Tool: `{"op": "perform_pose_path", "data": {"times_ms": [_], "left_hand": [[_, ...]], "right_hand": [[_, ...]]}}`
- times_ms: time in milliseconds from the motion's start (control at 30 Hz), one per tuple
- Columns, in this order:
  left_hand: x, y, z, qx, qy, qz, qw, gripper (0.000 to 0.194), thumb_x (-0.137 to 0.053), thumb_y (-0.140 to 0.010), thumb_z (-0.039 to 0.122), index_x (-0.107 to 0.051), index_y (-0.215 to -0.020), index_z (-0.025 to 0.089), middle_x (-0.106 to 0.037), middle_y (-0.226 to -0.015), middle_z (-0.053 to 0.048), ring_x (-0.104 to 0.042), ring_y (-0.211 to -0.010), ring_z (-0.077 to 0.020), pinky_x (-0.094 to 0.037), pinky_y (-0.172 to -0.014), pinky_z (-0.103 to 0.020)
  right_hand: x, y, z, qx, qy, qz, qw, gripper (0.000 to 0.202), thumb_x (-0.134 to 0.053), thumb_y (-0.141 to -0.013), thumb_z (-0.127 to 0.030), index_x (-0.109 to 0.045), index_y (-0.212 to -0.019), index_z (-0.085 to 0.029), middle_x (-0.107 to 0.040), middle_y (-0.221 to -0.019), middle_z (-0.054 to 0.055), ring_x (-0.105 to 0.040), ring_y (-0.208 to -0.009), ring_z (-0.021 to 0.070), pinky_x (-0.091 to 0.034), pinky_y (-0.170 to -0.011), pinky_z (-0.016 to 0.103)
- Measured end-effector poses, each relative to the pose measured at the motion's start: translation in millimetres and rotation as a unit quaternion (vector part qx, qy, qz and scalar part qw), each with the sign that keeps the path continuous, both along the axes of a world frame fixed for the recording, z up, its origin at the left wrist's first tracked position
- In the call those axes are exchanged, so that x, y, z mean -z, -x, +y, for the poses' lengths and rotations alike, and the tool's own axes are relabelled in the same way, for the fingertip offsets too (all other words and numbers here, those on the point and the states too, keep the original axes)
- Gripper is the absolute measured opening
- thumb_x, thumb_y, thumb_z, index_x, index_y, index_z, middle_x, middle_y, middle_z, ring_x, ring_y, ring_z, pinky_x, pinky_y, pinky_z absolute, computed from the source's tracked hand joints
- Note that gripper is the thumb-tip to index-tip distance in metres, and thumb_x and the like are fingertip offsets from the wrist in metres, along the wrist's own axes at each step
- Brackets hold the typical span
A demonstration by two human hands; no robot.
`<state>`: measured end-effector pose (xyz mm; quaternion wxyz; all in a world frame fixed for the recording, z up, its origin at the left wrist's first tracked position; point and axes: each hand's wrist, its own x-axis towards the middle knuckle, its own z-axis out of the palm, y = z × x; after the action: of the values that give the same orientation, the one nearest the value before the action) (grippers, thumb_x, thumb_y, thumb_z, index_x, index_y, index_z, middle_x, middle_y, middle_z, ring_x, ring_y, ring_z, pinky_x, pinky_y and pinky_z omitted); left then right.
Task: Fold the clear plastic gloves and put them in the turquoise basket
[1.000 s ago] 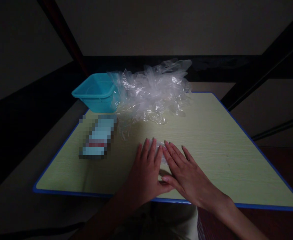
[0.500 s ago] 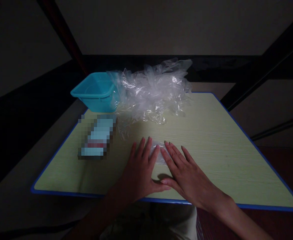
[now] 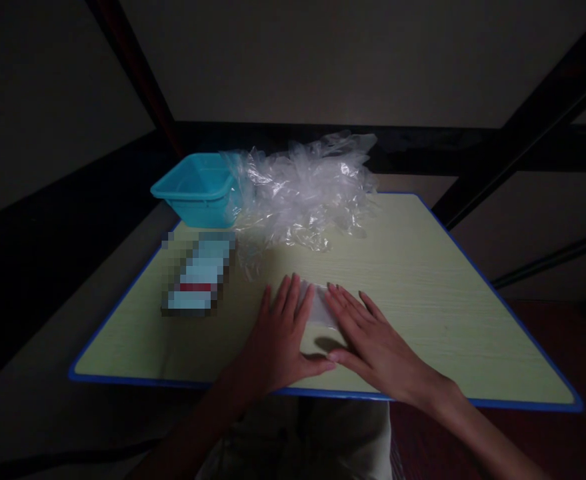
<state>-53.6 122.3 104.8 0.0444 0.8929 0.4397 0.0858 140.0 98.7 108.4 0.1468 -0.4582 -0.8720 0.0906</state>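
A small piece of clear plastic [image 3: 317, 308], folded flat by its look, lies on the table near its front edge. My left hand [image 3: 283, 333] rests open with its fingers on the left side of this plastic. On the right side, my right hand [image 3: 373, 340] lies open, fingers stretched over the plastic. The two thumbs meet or nearly meet in front of it. Parts of the plastic are hidden under my fingers. Beyond my hands is a loose heap of clear disposable plastic gloves [image 3: 307, 187].
At the back left stands a turquoise plastic basket [image 3: 203, 207], with the heap touching its right side. A blurred-out phone-like object [image 3: 200, 273] lies in front of the basket. The pale wood-grain table [image 3: 453, 320] has a blue edge. A wall rises behind it.
The view has shifted slightly. My fingertips have moved a little apart over the plastic, so more of it shows between them. The heap and basket stay in place.
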Motion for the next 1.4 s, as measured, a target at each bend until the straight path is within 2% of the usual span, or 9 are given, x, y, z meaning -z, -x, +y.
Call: {"op": "perform_pose_path", "data": {"times_ms": [133, 267, 433, 767, 900, 1033, 1133, 1233, 1400], "left_hand": [[3.9, 1, -1, -0.003, -0.021, -0.033, 0.999, 0.105, -0.064, -0.064, 0.058, -0.020, -0.138, -0.001, -0.023, -0.144, -0.031, -0.017, -0.136, -0.0379, -0.020, -0.105, -0.058], [1.8, 4, -2, 0.002, -0.026, -0.063, 0.998, 0.072, -0.065, -0.071, 0.046, -0.040, -0.124, 0.002, -0.026, -0.143, -0.031, -0.020, -0.136, -0.0364, -0.026, -0.105, -0.054], [-3.1, 6, -2, -0.014, -0.008, -0.095, 0.995, 0.029, -0.059, -0.080, 0.030, -0.051, -0.099, 0.011, -0.035, -0.140, -0.027, -0.027, -0.134, -0.0340, -0.031, -0.104, -0.052], [-1.5, 7, 0, -0.024, 0.034, -0.192, 0.980, 0.021, -0.056, -0.079, 0.021, -0.047, -0.097, 0.014, -0.035, -0.139, -0.025, -0.029, -0.133, -0.0328, -0.033, -0.104, -0.051], [5.1, 9, 4, -0.091, 0.077, -0.367, 0.923, 0.039, -0.053, -0.077, 0.018, -0.038, -0.113, 0.017, -0.038, -0.137, -0.020, -0.035, -0.131, -0.0271, -0.031, -0.105, -0.048], [1.2, 13, 13, -0.139, 0.225, -0.552, 0.791, 0.048, -0.057, -0.070, 0.026, -0.038, -0.113, 0.019, -0.053, -0.123, -0.015, -0.055, -0.111, -0.0227, -0.042, -0.095, -0.042], [-12.4, 17, 17, -0.158, 0.347, -0.610, 0.695, 0.047, -0.062, -0.066, 0.032, -0.048, -0.108, 0.016, -0.065, -0.099, -0.009, -0.064, -0.087, -0.0194, -0.051, -0.077, -0.033], [-24.1, 18, 18, -0.178, 0.384, -0.596, 0.682, 0.035, -0.066, -0.062, 0.036, -0.063, -0.087, 0.013, -0.067, -0.076, -0.004, -0.062, -0.073, -0.0175, -0.049, -0.066, -0.027], [-22.2, 15, 15, -0.169, 0.384, -0.541, 0.729, 0.022, -0.066, -0.062, 0.035, -0.067, -0.063, 0.013, -0.062, -0.055, 0.000, -0.056, -0.055, -0.0136, -0.043, -0.053, -0.022]], "right_hand": [[-10.0, -4, 13, 0.077, 0.028, 0.131, 0.988, 0.058, -0.037, -0.091, -0.048, -0.031, -0.136, -0.010, -0.049, -0.130, 0.018, -0.046, -0.120, 0.0253, -0.040, -0.097, 0.044], [-15.8, -2, 35, 0.113, 0.028, 0.101, 0.988, 0.033, -0.056, -0.083, -0.040, -0.054, -0.103, -0.014, -0.059, -0.096, 0.012, -0.055, -0.090, 0.0255, -0.047, -0.079, 0.041], [-17.5, 5, 55, 0.122, 0.053, 0.030, 0.991, 0.027, -0.069, -0.071, -0.037, -0.051, -0.082, -0.019, -0.055, -0.083, 0.006, -0.050, -0.075, 0.0208, -0.041, -0.064, 0.033], [-12.0, 13, 64, 0.108, 0.167, 0.157, 0.967, 0.032, -0.065, -0.063, -0.028, -0.036, -0.075, -0.023, -0.046, -0.066, -0.005, -0.046, -0.060, 0.0132, -0.032, -0.053, 0.025], [-15.0, 17, 60, 0.061, 0.251, 0.364, 0.895, 0.035, -0.061, -0.062, -0.026, -0.034, -0.083, -0.024, -0.044, -0.072, -0.005, -0.045, -0.060, 0.0112, -0.033, -0.049, 0.023], [-28.6, 22, 57, 0.037, 0.270, 0.467, 0.841, 0.038, -0.062, -0.061, -0.023, -0.037, -0.089, -0.024, -0.044, -0.076, -0.004, -0.046, -0.060, 0.0102, -0.036, -0.050, 0.023], [-38.0, 27, 56, 0.044, 0.275, 0.507, 0.815, 0.042, -0.064, -0.061, -0.024, -0.038, -0.094, -0.025, -0.047, -0.076, -0.005, -0.047, -0.057, 0.0093, -0.038, -0.050, 0.023], [-44.9, 34, 56, 0.051, 0.286, 0.508, 0.811, 0.045, -0.065, -0.062, -0.024, -0.040, -0.099, -0.025, -0.049, -0.073, -0.006, -0.049, -0.055, 0.0096, -0.038, -0.050, 0.024], [-51.8, 44, 55, 0.081, 0.293, 0.506, 0.808, 0.049, -0.068, -0.061, -0.023, -0.044, -0.103, -0.023, -0.055, -0.068, -0.006, -0.051, -0.053, 0.0101, -0.038, -0.048, 0.023]]}}
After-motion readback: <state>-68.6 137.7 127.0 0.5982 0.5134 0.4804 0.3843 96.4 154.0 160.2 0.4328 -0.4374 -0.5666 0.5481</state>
